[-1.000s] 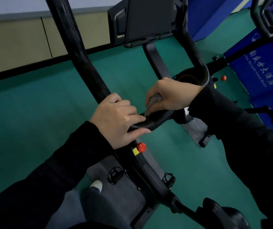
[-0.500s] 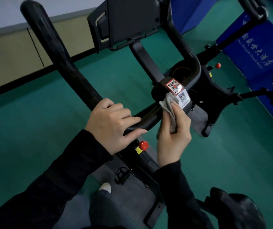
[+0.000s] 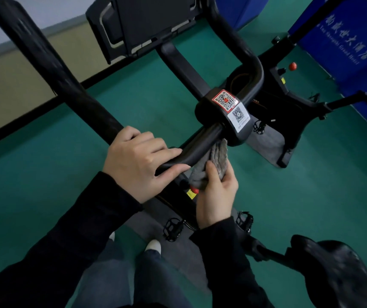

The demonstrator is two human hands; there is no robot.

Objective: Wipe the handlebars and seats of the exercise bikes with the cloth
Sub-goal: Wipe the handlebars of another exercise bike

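Observation:
The black handlebar [image 3: 200,143] of the exercise bike runs across the middle of the view, with a centre clamp [image 3: 224,116] that carries two QR stickers. My left hand [image 3: 138,161] grips the bar's left bend. My right hand [image 3: 216,194] holds a grey cloth [image 3: 213,161] from below and presses it against the underside of the bar, just left of the clamp. The bike's black seat [image 3: 333,272] is at the lower right, apart from both hands.
A black console screen [image 3: 151,21] stands above the bar. A second bike [image 3: 289,101] stands at the right in front of blue panels [image 3: 342,41]. A red knob [image 3: 194,189], pedals [image 3: 173,228] and my shoes [image 3: 153,245] are below on a grey mat and green floor.
My right hand came off the top of the bar, turned palm-up and now holds the cloth under the bar, lower than half a second ago. My left hand kept its grip.

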